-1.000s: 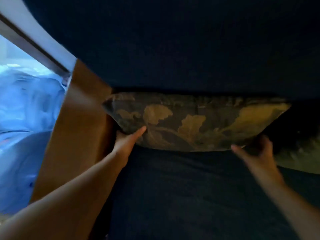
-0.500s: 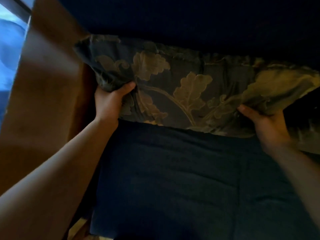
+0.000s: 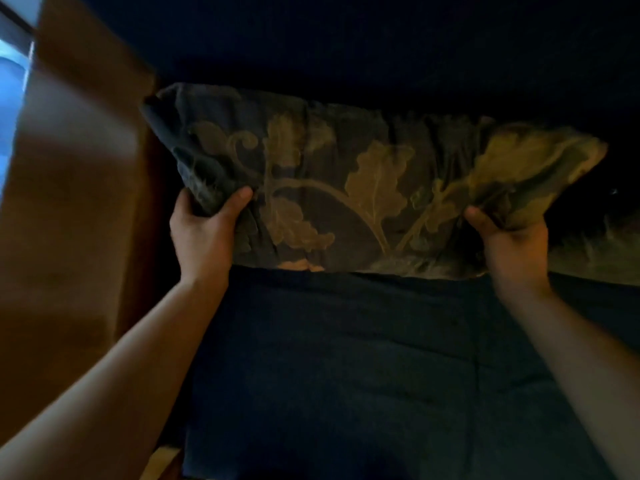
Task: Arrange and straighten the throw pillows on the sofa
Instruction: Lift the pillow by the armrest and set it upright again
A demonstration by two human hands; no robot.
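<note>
A dark throw pillow [image 3: 346, 188] with a gold leaf pattern stands along the back of the dark blue sofa seat [image 3: 363, 368]. My left hand [image 3: 204, 233] grips its lower left corner, thumb on the front. My right hand [image 3: 512, 244] grips its lower right part, bunching the fabric. A second patterned pillow [image 3: 602, 258] lies partly hidden at the right, behind my right hand.
The sofa's brown wooden armrest [image 3: 72, 209] runs along the left side. The dark sofa backrest [image 3: 346, 46] rises behind the pillow. A bright window strip [image 3: 10, 84] shows at the far left. The scene is dim.
Both hands went from reaching toward the pillow to gripping its lower corners. The pillow now stands more upright against the backrest, and my view has shifted.
</note>
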